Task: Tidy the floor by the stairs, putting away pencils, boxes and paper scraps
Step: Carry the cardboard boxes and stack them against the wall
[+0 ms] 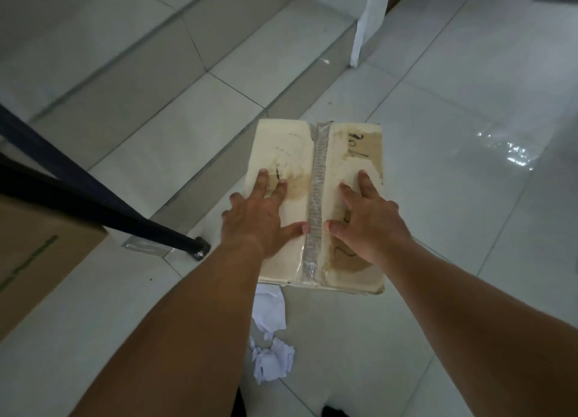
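Crumpled paper scraps (271,355) on floor (453,110) nearest; beyond, left hand (259,216) and right hand (372,226), fingers spread flat atop taped cream box (319,166) by stairs (175,82); best slid to opposite edges before lifting.

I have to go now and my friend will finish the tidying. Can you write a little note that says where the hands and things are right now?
Left hand: flat on the left flap of the taped box, fingers spread, not gripping.
Right hand: flat on the right flap, same way.
The box sits on the floor tiles at the foot of the stairs.
White paper scraps lie on the floor just in front of the box, not picked up.
A brown carton stands at the far left, by a dark railing.
No pencils in view.
Left: put the box away, gather the scraps.
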